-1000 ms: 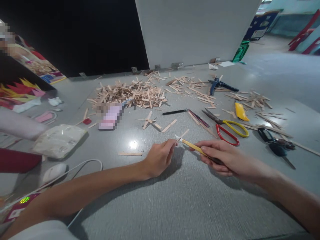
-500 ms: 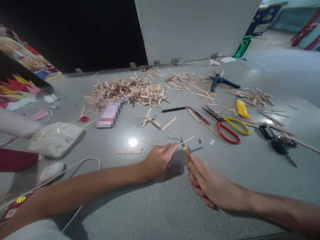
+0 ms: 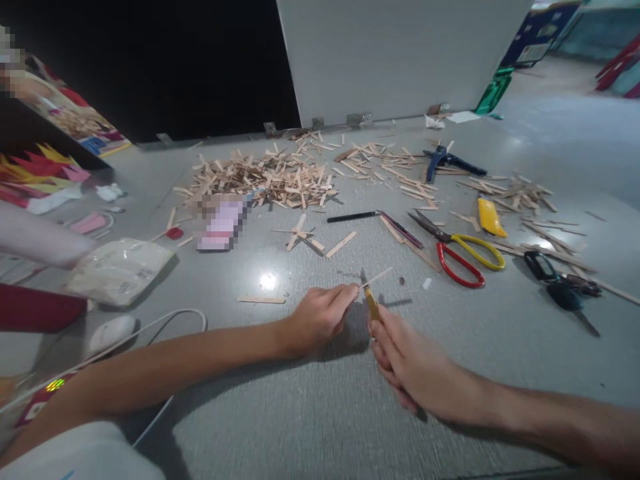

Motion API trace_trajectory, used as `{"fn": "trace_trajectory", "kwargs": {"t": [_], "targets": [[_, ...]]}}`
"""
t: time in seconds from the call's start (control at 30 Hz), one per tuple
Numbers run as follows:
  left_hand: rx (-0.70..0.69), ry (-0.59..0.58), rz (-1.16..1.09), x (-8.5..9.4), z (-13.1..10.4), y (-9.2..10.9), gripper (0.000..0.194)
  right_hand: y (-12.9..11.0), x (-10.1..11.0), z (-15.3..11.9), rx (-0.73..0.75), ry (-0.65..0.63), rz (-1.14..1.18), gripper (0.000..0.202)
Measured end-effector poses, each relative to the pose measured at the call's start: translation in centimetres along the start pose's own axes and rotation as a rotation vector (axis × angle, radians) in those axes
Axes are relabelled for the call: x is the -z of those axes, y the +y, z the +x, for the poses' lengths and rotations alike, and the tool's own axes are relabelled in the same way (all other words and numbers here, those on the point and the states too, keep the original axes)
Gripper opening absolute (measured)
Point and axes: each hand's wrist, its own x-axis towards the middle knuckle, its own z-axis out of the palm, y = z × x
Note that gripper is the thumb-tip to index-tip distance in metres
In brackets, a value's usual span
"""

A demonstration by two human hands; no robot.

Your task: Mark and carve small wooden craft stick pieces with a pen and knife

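Observation:
My left hand pinches a thin wooden stick, which points up and to the right over the grey table. Closed round the yellow handle of a knife, my right hand is just right of my left hand. The knife's blade meets or crosses the stick near my left fingertips; exact contact is too small to tell. A flat craft stick lies left of my left hand. Beyond the hands are crossed sticks and a single stick.
Scissors with red and yellow handles, a black pen, a yellow object and keys lie to the right. A heap of sticks is at the back. On the left are a plastic packet, a white mouse and its cable.
The camera view has shifted slightly, so the table's objects appear a little further right. Both hands keep their hold, with the knife and stick in nearly the same place relative to each other.

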Motion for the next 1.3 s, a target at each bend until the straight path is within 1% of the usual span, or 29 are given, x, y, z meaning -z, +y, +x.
{"fn": "trace_trajectory", "kwargs": {"t": [0.03, 0.1, 0.17, 0.2, 0.23, 0.3, 0.4, 0.47, 0.5, 0.57, 0.63, 0.67, 0.7, 0.73, 0.8, 0.87, 0.9, 0.97, 1.07, 1.2, 1.3], "targets": [[0.002, 0.006, -0.001, 0.0, 0.0, 0.0, 0.026, -0.3, -0.1, -0.2, 0.001, 0.031, -0.024, 0.041], [0.007, 0.021, -0.002, -0.1, 0.0, -0.1, 0.025, -1.8, 0.7, -0.9, -0.031, 0.067, -0.099, 0.045], [-0.012, 0.014, -0.009, -0.1, 0.0, -0.2, 0.022, -3.6, 2.0, -1.8, -0.081, 0.010, -0.131, 0.044], [-0.027, 0.008, -0.012, -0.2, 0.0, -0.2, 0.022, -4.2, 2.5, -2.0, -0.113, -0.049, -0.129, 0.042], [-0.034, 0.002, -0.013, -0.3, -0.1, -0.2, 0.022, -4.5, 2.7, -2.1, -0.116, -0.093, -0.118, 0.042], [-0.017, -0.016, -0.013, -0.4, -0.3, -0.3, 0.023, -3.9, 2.3, -1.5, -0.033, -0.088, -0.067, 0.042], [0.034, -0.040, -0.024, -0.4, -0.4, -0.4, 0.025, -1.9, 0.4, 0.0, 0.093, 0.036, -0.069, 0.042], [0.044, -0.046, -0.034, -0.4, -0.4, -0.4, 0.027, -1.6, -0.2, 0.3, 0.117, 0.095, -0.114, 0.044], [0.046, -0.048, -0.029, -0.4, -0.5, -0.4, 0.029, -1.9, 0.0, 0.2, 0.114, 0.095, -0.128, 0.046], [0.049, -0.069, -0.004, -0.5, -0.4, -0.5, 0.031, -3.4, 1.3, -0.3, 0.078, 0.023, -0.127, 0.050], [0.051, -0.106, 0.021, -0.5, -0.4, -0.5, 0.031, -4.9, 3.0, -0.9, -0.042, -0.130, -0.137, 0.055], [0.052, -0.119, 0.029, -0.5, -0.4, -0.5, 0.030, -5.4, 3.7, -1.1, -0.090, -0.182, -0.140, 0.055], [0.058, -0.120, 0.033, -0.5, -0.4, -0.5, 0.029, -5.5, 4.2, -1.1, -0.104, -0.211, -0.135, 0.055], [0.067, -0.110, 0.032, -0.5, -0.3, -0.5, 0.029, -5.4, 4.3, -1.0, -0.096, -0.212, -0.125, 0.054], [0.091, -0.083, 0.011, -0.5, -0.2, -0.4, 0.029, -4.4, 3.6, -0.5, -0.032, -0.142, -0.104, 0.050], [0.138, -0.059, -0.055, -0.5, 0.1, -0.4, 0.029, -3.4, 2.5, 0.0, 0.046, -0.040, -0.112, 0.046], [0.167, -0.053, -0.092, -0.5, 0.3, -0.4, 0.030, -3.0, 2.1, 0.2, 0.072, -0.009, -0.123, 0.046], [0.220, -0.046, -0.141, -0.4, 0.6, -0.4, 0.032, -3.0, 2.0, 0.3, 0.086, -0.003, -0.140, 0.045], [0.284, -0.024, -0.181, -0.2, 1.0, -0.4, 0.032, -3.9, 3.4, 0.0, 0.119, 0.011, -0.129, 0.046], [0.377, 0.020, -0.318, 0.0, 1.1, -0.6, 0.028, -4.6, 5.5, -0.2, 0.218, 0.035, -0.081, 0.052], [0.472, 0.034, -0.386, 0.2, 1.0, -0.5, 0.035, -4.7, 6.1, -0.3, 0.308, 0.056, -0.142, 0.051]]}}
